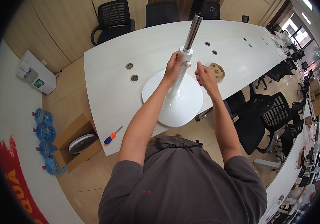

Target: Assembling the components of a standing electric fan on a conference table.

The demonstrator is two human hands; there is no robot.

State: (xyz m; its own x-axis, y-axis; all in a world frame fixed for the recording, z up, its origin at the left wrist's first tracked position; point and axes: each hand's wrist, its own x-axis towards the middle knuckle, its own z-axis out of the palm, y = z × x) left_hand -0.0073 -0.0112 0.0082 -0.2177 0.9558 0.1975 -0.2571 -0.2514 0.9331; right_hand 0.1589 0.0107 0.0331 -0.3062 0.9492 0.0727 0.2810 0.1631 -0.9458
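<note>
A white pedestal stand (175, 92) with a round white base (156, 86) is upright near the front edge of the white table. From its white collar (186, 56) rises a shiny metal tube (193, 31), tilted in this view. My left hand (174, 67) is wrapped round the pole at the collar. Just right of the collar's small white knob (188, 64), my right hand (205, 77) is raised, apart from the pole. Its fingers are partly bent and spread, with nothing visible in them. Beyond that hand lies a round tan moulded piece (217, 71).
A screwdriver (113, 136) with an orange and blue handle lies near the table's left front corner. An open cardboard box (68, 128) holding a round grey-white part stands on the floor, beside several blue water bottles (46, 132). Black chairs (276, 115) stand around the table (107, 71).
</note>
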